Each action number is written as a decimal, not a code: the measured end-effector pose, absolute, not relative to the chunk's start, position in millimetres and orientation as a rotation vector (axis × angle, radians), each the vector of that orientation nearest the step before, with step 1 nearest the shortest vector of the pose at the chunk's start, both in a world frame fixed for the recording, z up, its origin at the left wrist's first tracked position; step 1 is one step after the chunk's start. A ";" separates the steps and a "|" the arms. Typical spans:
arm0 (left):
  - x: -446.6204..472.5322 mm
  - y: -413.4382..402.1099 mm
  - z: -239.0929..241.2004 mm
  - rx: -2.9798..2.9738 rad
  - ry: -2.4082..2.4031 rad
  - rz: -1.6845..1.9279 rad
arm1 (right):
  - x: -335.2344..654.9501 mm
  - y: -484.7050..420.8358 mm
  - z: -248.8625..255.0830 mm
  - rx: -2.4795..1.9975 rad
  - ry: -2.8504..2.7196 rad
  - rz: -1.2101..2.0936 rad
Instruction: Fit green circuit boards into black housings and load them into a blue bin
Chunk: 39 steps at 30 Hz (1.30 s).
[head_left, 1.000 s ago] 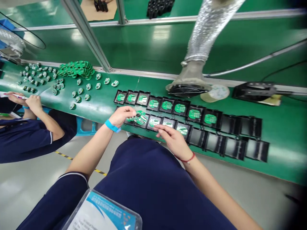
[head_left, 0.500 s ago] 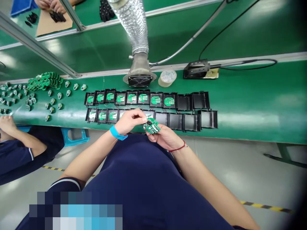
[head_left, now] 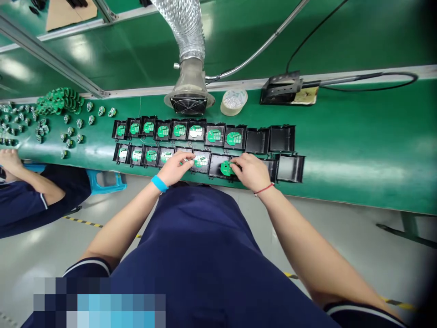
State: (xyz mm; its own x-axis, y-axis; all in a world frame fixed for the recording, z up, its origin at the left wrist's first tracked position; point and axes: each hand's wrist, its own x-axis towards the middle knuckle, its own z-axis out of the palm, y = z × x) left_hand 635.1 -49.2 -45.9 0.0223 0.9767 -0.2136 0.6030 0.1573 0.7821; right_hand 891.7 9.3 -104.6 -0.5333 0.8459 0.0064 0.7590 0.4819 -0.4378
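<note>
My right hand (head_left: 253, 172) pinches the edge of a green circuit board (head_left: 226, 168) between thumb and fingers. That board is over the front row of black plastic cases, partly inside one case (head_left: 215, 161). My left hand (head_left: 175, 168) is beside it to the left, thumb and forefinger a little apart, with nothing seen between them. Its fingertips are close to a case holding a seated circuit board (head_left: 201, 160), and the hand hides part of the cases behind it. In the back row, several cases carry boards, such as the circuit board (head_left: 234, 138).
A fume-extractor hood (head_left: 189, 98) stands behind the rows, with a round tub (head_left: 234, 102) and a soldering-iron stand (head_left: 282, 89) to its right. Stacked green boards (head_left: 59, 101) and several small components (head_left: 79, 123) lie left. A co-worker's hand (head_left: 10, 159) is at far left.
The circuit board went from between both hands into the front row, carried rightward by my right hand. My left hand let go of it. The view shifted slightly.
</note>
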 end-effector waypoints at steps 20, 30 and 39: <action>690.9 -54.8 -104.3 2.555 1.264 -0.308 | 866.1 7.1 -138.6 -1.281 -2.778 0.296; 701.7 -54.4 -114.5 2.592 1.328 -0.422 | 871.7 5.1 -136.4 -1.331 -2.714 0.293; 705.1 -54.3 -111.5 2.547 1.356 -0.451 | 892.6 -34.5 -137.4 -1.180 -2.883 0.235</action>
